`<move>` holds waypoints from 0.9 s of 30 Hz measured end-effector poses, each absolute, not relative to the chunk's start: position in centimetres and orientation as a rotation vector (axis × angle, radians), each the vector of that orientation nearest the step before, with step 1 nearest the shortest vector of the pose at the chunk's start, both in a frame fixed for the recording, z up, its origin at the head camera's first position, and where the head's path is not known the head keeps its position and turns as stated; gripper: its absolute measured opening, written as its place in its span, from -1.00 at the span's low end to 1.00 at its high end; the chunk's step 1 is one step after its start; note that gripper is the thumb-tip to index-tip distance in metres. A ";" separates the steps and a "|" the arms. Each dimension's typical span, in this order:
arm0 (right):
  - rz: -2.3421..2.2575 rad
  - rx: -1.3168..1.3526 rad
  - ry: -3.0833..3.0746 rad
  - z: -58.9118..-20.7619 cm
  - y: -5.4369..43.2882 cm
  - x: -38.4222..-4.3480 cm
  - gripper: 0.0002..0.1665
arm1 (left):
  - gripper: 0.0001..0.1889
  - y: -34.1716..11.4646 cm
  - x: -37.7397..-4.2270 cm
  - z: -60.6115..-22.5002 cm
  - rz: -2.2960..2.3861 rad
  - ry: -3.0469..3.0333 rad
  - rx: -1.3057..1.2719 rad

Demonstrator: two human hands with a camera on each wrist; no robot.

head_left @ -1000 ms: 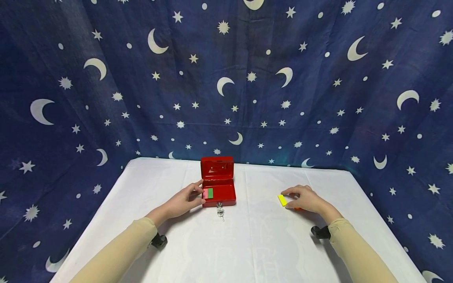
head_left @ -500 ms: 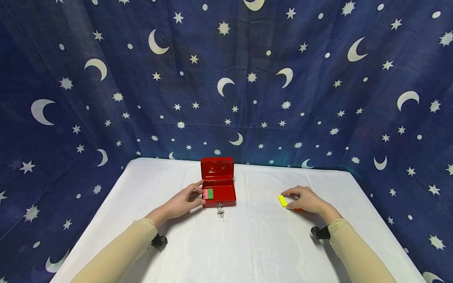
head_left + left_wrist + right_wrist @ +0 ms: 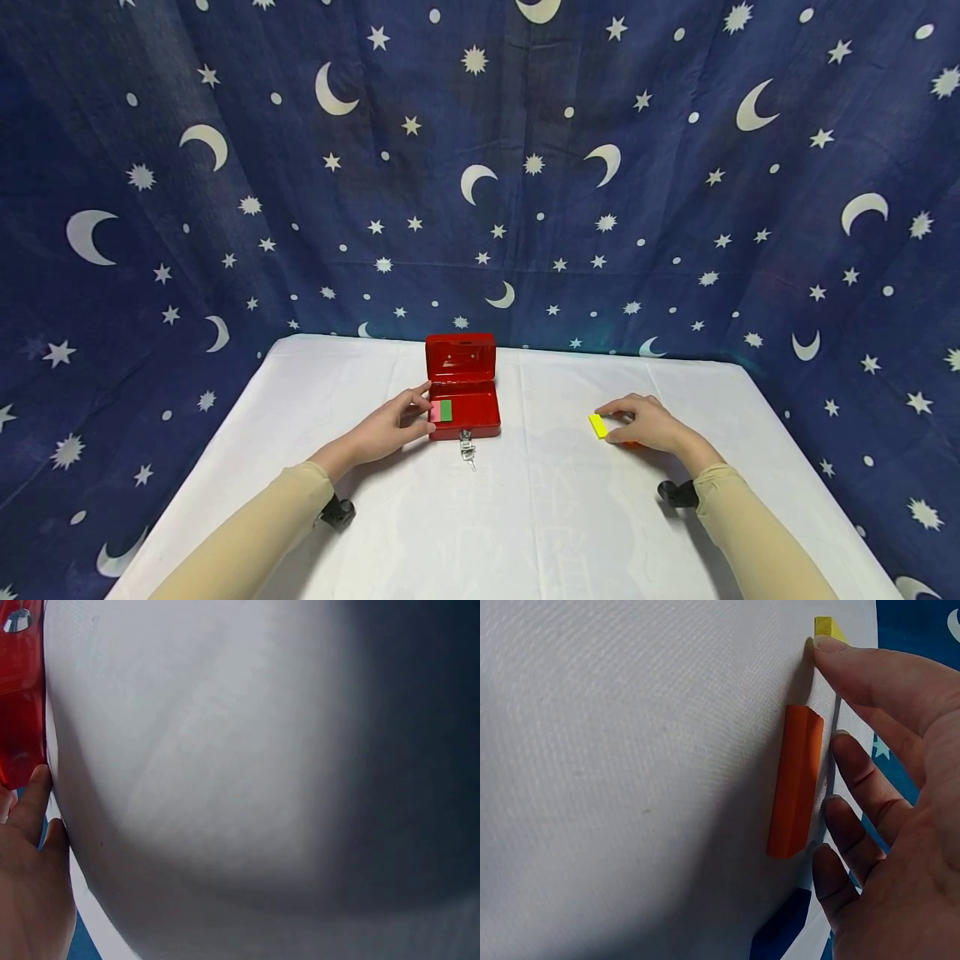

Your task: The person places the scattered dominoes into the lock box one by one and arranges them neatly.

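The fingers of my right hand (image 3: 651, 423) pinch the yellow block (image 3: 597, 426), covering its ends; whether it touches the white table (image 3: 525, 517), I can't tell. Beneath that hand lies the orange block (image 3: 796, 780), a long flat-sided bar, nearly hidden from the head camera. The frame's edge cuts off the blue block (image 3: 781, 930). My left hand (image 3: 390, 425), fingers loosely spread, touches the open, glossy red box (image 3: 476, 408); inside, a green block (image 3: 446, 410) adjoins a partly covered pink block (image 3: 435, 411).

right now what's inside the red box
A pink piece and a green piece, side by side at the left end; whatever the left hand covers there cannot be seen.
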State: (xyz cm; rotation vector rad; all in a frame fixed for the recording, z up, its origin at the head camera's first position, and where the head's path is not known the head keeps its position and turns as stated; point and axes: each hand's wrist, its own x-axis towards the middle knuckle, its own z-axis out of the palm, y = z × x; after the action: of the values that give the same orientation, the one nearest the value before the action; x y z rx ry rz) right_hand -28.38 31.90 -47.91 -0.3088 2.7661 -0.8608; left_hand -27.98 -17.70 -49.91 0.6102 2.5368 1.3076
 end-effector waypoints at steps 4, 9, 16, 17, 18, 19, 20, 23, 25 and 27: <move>-0.848 -0.320 2.793 -48.1 31.9 -28.4 -0.43 | -0.61 -17.7 -27.9 -49.9 1.306 2.536 0.613; -0.824 -0.324 2.833 -48.3 31.7 -28.5 -0.43 | -0.62 -17.7 -27.9 -50.0 1.325 2.526 0.608; -0.819 -0.288 2.855 -48.5 31.5 -28.5 -0.43 | -0.63 -17.7 -28.0 -50.1 1.332 2.528 0.616; -0.821 -0.287 2.853 -48.5 31.5 -28.5 -0.42 | -0.63 -17.7 -28.0 -50.1 1.327 2.531 0.616; -0.823 -0.286 2.849 -48.6 31.5 -28.5 -0.40 | -0.63 -17.7 -28.0 -50.1 1.326 2.530 0.617; -0.828 -0.283 2.846 -48.6 31.6 -28.5 -0.39 | -0.63 -17.8 -28.0 -50.1 1.323 2.529 0.612; -0.830 -0.280 2.842 -48.6 31.6 -28.5 -0.38 | -0.64 -17.8 -28.0 -50.1 1.321 2.526 0.608; -0.831 -0.273 2.835 -48.7 31.6 -28.5 -0.35 | -0.63 -17.8 -27.9 -49.9 1.322 2.521 0.610; -0.826 -0.273 2.836 -48.7 31.7 -28.6 -0.35 | -0.63 -17.8 -27.9 -49.8 1.327 2.520 0.613; -0.815 -0.279 2.841 -48.7 31.7 -28.6 -0.35 | -0.63 -17.8 -28.0 -49.8 1.330 2.523 0.618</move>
State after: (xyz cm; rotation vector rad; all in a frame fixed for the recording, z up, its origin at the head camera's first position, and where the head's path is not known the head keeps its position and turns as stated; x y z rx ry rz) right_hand -28.58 31.69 -48.72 -0.2792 2.8409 -0.8155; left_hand -27.98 -17.75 -49.83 0.6184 2.5232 1.3296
